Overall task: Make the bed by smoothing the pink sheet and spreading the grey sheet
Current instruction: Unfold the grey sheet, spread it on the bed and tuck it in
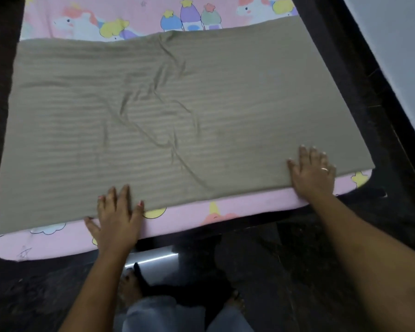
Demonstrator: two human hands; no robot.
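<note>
Head view: we see the grey sheet [189,111] lying spread over the pink sheet [185,218], with creases in its middle. Our left hand [116,221] lies flat with fingers wide on the near edge of the grey sheet, partly on the pink one. Our right hand [313,172], also flat and wide, presses the near right corner. Neither hand holds anything.

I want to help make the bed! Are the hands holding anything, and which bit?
Nothing is held. The left hand and right hand lie flat and open on the near edge of the grey sheet.
</note>
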